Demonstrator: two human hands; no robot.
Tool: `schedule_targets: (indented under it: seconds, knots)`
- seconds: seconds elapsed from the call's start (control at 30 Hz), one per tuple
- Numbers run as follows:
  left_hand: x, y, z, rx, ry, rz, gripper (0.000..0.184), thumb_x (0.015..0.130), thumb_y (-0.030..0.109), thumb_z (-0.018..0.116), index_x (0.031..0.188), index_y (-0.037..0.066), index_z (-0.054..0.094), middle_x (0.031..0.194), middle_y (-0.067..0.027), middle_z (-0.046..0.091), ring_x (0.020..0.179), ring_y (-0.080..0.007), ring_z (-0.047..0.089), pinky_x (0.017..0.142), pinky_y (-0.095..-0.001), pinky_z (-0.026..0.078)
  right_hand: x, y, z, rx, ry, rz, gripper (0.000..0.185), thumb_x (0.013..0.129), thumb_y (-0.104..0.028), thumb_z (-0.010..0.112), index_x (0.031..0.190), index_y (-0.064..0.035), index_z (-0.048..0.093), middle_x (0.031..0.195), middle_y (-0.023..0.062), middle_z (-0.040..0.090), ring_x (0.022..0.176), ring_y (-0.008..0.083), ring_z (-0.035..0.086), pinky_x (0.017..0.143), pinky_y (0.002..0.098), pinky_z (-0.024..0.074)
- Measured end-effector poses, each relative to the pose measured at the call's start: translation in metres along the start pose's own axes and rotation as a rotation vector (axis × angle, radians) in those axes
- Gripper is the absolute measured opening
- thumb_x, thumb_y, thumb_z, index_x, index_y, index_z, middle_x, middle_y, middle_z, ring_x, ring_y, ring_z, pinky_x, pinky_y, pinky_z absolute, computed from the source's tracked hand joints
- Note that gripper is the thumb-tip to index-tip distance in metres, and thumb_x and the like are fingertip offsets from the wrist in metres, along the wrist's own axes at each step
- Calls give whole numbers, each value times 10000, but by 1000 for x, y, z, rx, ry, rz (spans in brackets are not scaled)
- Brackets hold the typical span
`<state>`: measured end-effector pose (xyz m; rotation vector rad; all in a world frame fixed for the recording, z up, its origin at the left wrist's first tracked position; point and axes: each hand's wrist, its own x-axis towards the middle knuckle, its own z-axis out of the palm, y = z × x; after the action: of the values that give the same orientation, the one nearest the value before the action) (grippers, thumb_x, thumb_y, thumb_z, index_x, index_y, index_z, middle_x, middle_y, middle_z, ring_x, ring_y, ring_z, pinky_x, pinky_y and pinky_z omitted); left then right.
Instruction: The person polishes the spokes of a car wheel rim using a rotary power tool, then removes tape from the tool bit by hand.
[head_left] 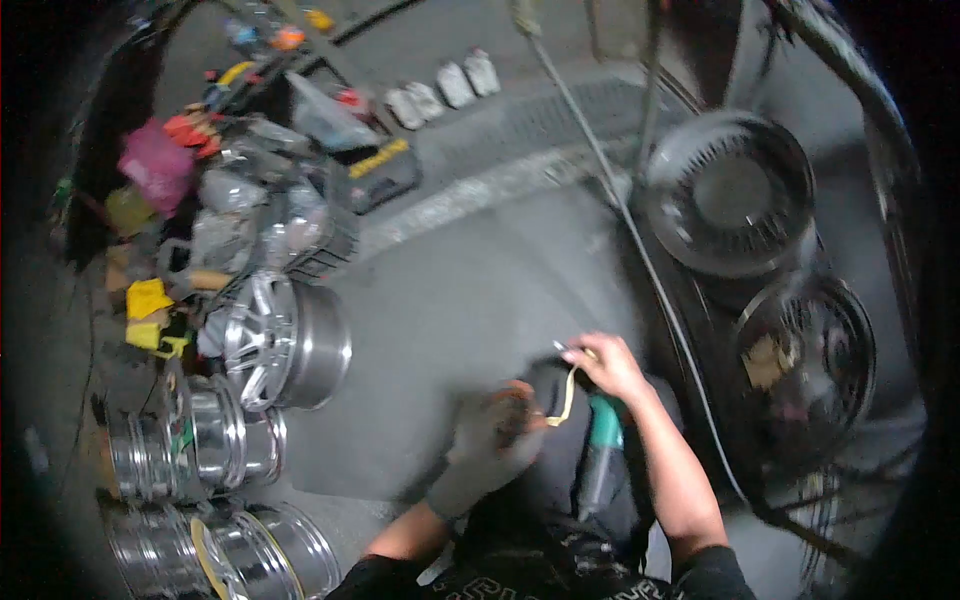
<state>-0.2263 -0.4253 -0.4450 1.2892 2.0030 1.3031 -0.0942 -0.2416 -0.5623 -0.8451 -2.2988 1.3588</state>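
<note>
My right hand (610, 368) is bare and closed, pinching a thin yellow strip (569, 395) above my lap. A small silver-white tip (559, 346) sticks out past its fingertips; its kind is too small to tell. The strip hangs down to my left hand (485, 440), which wears a grey glove. That hand is blurred and looks curled, with a dark, orange-brown patch at its fingers. Whether this patch is the glove or a held thing, I cannot tell. A green and dark cylindrical thing (602, 450) lies along my leg, below the right hand.
Shiny wheel rims (320, 345) stand and lie along the left. Dark rims (735, 195) are at the right, beyond a long thin pole (640, 245). A crate (330, 225) of bagged items sits at the upper left. White packages (455, 85) line the back. Grey floor sheeting (440, 290) lies ahead.
</note>
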Motion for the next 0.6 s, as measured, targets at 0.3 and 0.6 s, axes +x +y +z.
schedule_targets:
  seconds: [0.3,0.6]
  knots:
    - [42,-63,56,-128,-103,134,124,874,110,669,963,25,655,971,-90,643,763,-163,618,687,-305,503,-4,9,9,22,53,-87,234,874,-194,652,1045,-36,671,936,157,673,880,349,632,797,427,495]
    - [63,-33,50,93,-413,-139,179,880,191,663,955,31,685,1117,-164,661,1161,-263,590,936,-382,481,-11,33,21,138,84,112,213,875,-137,714,1072,-55,713,882,92,720,779,157,676,736,310,538]
